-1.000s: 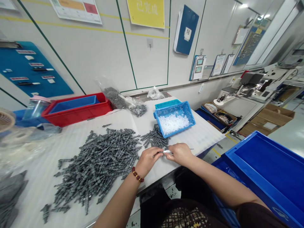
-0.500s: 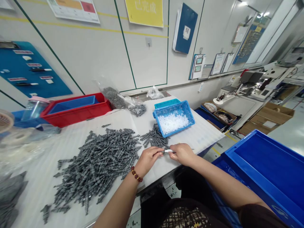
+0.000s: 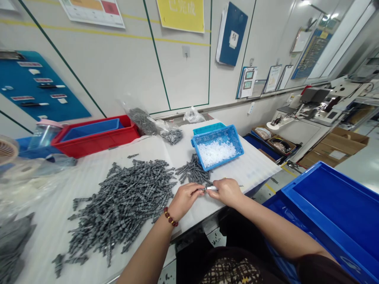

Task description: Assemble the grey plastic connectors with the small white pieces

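- I see two hands over the white tabletop [image 3: 201, 225]: the left hand [image 3: 183, 200] and the right hand [image 3: 226, 192].
- Both hands are closed in a small pinch on one thin rod with a white bit on it [image 3: 211, 188].
- The rod sits right between the hands, and its thin tip pokes out past the right hand.
- A small pile of grey plastic parts [image 3: 193, 170] lies just past the hands, near the right hand's fingers.
- A big heap of the same grey parts [image 3: 121, 205] lies just beside the left hand.
- The left wrist wears a bead bracelet [image 3: 169, 217].
- Farther back is a blue basket [image 3: 234, 146] of white plastic rings [image 3: 216, 153], with a teal tray [image 3: 207, 128] behind it.
- Two clear bags of grey parts [image 3: 142, 121] lie at the back edge, beside a red tub [image 3: 97, 146].
- Off the tabletop, a big blue bin [image 3: 308, 189] sits by the right arm — open side up.
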Tool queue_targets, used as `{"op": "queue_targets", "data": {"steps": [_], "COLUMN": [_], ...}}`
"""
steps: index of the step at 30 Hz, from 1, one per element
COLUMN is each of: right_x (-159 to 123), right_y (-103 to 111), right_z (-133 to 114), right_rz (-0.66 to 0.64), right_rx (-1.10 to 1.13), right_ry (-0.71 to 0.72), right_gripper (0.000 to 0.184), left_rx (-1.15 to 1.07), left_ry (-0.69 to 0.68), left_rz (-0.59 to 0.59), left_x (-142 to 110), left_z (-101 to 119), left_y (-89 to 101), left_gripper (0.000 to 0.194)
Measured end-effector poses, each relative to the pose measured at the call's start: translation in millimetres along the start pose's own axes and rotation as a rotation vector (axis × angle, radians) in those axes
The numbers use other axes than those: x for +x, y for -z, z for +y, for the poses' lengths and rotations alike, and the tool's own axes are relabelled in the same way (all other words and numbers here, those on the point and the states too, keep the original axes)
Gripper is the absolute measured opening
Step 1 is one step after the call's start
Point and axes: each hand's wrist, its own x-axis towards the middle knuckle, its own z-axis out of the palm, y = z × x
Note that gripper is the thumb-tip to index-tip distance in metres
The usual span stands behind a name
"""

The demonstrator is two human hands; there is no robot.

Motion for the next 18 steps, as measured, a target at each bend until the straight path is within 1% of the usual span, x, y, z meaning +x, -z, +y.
{"op": "queue_targets", "data": {"steps": [5, 7, 8, 10, 12, 13, 14, 15, 16, 17, 18], "right_x": [-0.1, 0.4, 0.6, 1.1, 1.4, 1.5, 1.5, 1.7, 2.0, 2.4, 2.9], "right_y": [-0.2, -0.3, -0.2, 0.5, 1.9, 2.8, 3.7, 4.6, 5.3, 5.7, 5.7], "right_z": [1.1, 3.8, 5.6, 9.7, 13.5, 15.2, 16.6, 17.9, 19.0, 20.1, 21.1], "right_rz": [-0.001, 0.007, 0.009, 0.006, 0.0, -0.002, -0.004, -0.005, -0.005, -0.004, -0.003], "right_rx": [-0.021, -0.013, -0.009, 0.0, 0.007, 0.011, 0.017, 0.026, 0.038, 0.056, 0.08], "right_ry": [-0.024, -0.04, -0.053, -0.075, -0.087, -0.088, -0.085, -0.079, -0.07, -0.057, -0.039], "right_gripper": [0.043, 0.041, 0.04, 0.036, 0.031, 0.029, 0.028, 0.027, 0.026, 0.026, 0.025], "left_rx": [0.02, 0.024, 0.033, 0.103, 0.269, 0.374, 0.477, 0.561, 0.612, 0.626, 0.607], "left_ry": [0.038, 0.051, 0.067, 0.12, 0.189, 0.22, 0.24, 0.245, 0.229, 0.194, 0.145], "left_rz": [-0.002, 0.064, 0.129, 0.316, 0.531, 0.618, 0.68, 0.704, 0.679, 0.597, 0.466], "left_x": [1.0, 0.7, 0.0, -2.4, -5.9, -7.5, -8.8, -9.5, -9.5, -8.9, -7.7], "left_z": [2.1, 0.0, -2.1, -7.8, -14.3, -17.3, -19.8, -21.7, -22.7, -23.0, -22.6], "left_y": [-0.9, 4.6, 9.9, 25.7, 44.7, 53.1, 59.5, 63.1, 63.4, 60.2, 54.0], "left_gripper": [0.015, 0.015, 0.016, 0.016, 0.016, 0.017, 0.019, 0.021, 0.023, 0.025, 0.027]}}
